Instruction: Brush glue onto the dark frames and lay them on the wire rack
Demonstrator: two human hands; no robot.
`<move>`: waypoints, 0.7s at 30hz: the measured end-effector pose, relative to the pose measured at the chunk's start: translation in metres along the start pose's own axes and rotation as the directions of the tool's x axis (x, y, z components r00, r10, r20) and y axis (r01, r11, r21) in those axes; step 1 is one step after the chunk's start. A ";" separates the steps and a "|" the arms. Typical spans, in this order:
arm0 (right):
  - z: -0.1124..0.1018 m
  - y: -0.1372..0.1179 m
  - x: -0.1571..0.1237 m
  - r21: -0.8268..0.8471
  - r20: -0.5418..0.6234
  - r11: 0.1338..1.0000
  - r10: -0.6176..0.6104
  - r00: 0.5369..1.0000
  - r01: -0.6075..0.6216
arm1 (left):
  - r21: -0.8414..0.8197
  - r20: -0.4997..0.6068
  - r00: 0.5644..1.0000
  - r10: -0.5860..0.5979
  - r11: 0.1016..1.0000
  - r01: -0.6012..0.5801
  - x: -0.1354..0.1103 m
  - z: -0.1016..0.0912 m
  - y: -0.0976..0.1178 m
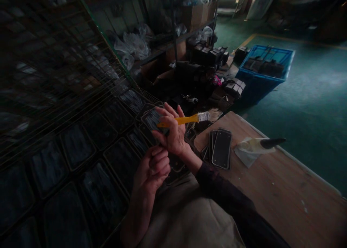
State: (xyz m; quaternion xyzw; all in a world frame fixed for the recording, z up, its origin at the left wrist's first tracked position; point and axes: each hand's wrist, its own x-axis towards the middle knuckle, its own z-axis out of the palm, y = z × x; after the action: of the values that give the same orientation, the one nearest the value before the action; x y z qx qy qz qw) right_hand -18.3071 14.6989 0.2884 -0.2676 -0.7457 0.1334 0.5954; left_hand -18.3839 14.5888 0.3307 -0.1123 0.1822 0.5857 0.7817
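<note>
A paintbrush (192, 119) with a yellow handle and pale bristles is held between the fingers of my right hand (176, 136); its bristles point right. The other fingers of that hand are stretched out. Just below, my left hand (157, 166) is closed and meets the thumb side of my right hand. What lies in its fingers, if anything, is hidden. Dark rounded rectangular panels (77, 145) with thin light rims lie in rows to the left and under my hands. A small stack of similar panels (221, 148) rests on the wooden table (271, 179) at right.
A clear bag (251, 150) with a dark pointed piece lies on the table. Beyond stands a blue crate (262, 78) with dark items inside. A wire mesh rack (92, 24) leans at left, and shelves with plastic bags (132, 46) and cardboard boxes (199, 15) stand behind.
</note>
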 end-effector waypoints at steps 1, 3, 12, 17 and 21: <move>0.000 0.003 0.003 0.003 0.009 1.000 0.016 1.000 -0.016 | 0.028 -0.017 1.000 -0.020 0.999 0.021 0.001 -0.001 0.000; -0.001 0.012 0.008 -0.011 -0.001 0.999 0.046 0.999 -0.046 | 0.078 -0.051 0.997 -0.056 0.995 0.060 0.004 -0.005 0.000; -0.022 0.059 0.022 -0.005 -0.181 0.985 0.167 0.969 -0.170 | -0.010 -0.056 0.997 -0.057 0.998 0.057 0.006 -0.012 -0.001; -0.055 0.060 0.003 0.032 -0.211 0.931 0.362 0.908 -0.364 | -0.073 -0.041 0.999 0.006 0.997 -0.009 0.003 -0.005 0.002; -0.079 0.056 -0.017 -0.128 -0.144 0.895 0.410 0.900 -0.428 | -0.088 -0.042 0.998 0.035 0.995 -0.038 0.003 -0.001 0.002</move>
State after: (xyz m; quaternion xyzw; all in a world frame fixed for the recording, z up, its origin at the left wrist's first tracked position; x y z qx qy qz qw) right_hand -18.2158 14.7257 0.2656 -0.4753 -0.6435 0.1841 0.5711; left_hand -18.3851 14.5917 0.3287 -0.1554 0.1741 0.6050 0.7613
